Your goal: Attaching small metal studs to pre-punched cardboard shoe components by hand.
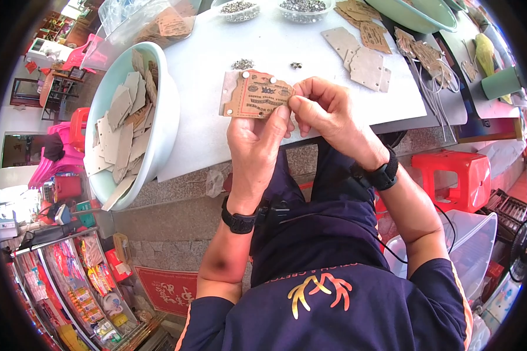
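My left hand (255,143) grips a brown printed card (262,96) above the table's near edge, thumb on its front. The card has an irregular outline and white round studs near several corners. A grey board (223,100) shows behind its left side. My right hand (328,111) is closed at the card's right edge, thumb and fingertips pinched together; whatever lies between them is hidden. Beyond the card, a small pile of metal pieces (243,64) and a few loose metal fittings (296,65) lie on the white table (199,137).
A pale green basin (168,126) of grey and brown pieces stands left. Tubs of small metal parts (237,10) sit at the back. Grey boards (369,70) and stringed brown tags (430,58) lie right. A red stool (454,178) stands below on the right.
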`<action>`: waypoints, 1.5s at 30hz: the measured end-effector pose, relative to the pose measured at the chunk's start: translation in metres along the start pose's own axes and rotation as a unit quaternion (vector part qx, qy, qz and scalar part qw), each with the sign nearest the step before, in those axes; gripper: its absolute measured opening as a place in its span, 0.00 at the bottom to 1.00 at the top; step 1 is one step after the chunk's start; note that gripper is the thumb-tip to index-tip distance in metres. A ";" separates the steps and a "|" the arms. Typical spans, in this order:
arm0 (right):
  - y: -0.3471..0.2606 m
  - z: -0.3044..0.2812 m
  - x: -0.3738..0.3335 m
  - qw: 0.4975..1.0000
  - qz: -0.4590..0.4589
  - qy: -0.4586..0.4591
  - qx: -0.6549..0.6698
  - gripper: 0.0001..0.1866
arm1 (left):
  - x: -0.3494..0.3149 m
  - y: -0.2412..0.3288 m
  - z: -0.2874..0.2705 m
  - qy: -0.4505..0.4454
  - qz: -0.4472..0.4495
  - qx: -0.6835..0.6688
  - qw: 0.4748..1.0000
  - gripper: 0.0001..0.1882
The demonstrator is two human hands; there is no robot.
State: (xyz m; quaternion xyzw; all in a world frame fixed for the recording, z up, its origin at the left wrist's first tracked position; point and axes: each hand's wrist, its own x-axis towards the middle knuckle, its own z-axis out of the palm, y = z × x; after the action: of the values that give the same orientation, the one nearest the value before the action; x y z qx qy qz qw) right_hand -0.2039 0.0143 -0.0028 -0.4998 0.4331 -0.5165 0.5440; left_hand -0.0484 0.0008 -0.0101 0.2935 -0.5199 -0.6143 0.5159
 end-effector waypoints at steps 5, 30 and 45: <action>0.002 -0.003 0.003 0.999 -0.019 -0.016 0.025 0.11 | 0.001 0.002 0.003 0.000 -0.001 -0.006 1.000 0.09; 0.005 0.004 -0.006 0.997 -0.018 0.049 0.054 0.09 | -0.005 0.002 0.010 0.081 0.052 0.089 0.991 0.12; 0.003 0.004 -0.003 0.997 0.007 0.069 0.016 0.08 | 0.001 0.007 0.001 0.047 0.080 0.271 0.958 0.10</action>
State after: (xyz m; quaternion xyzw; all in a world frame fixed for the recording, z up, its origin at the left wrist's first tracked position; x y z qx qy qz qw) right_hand -0.2002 0.0175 -0.0058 -0.4513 0.4647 -0.5529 0.5241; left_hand -0.0478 0.0008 -0.0031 0.4085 -0.6638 -0.3926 0.4883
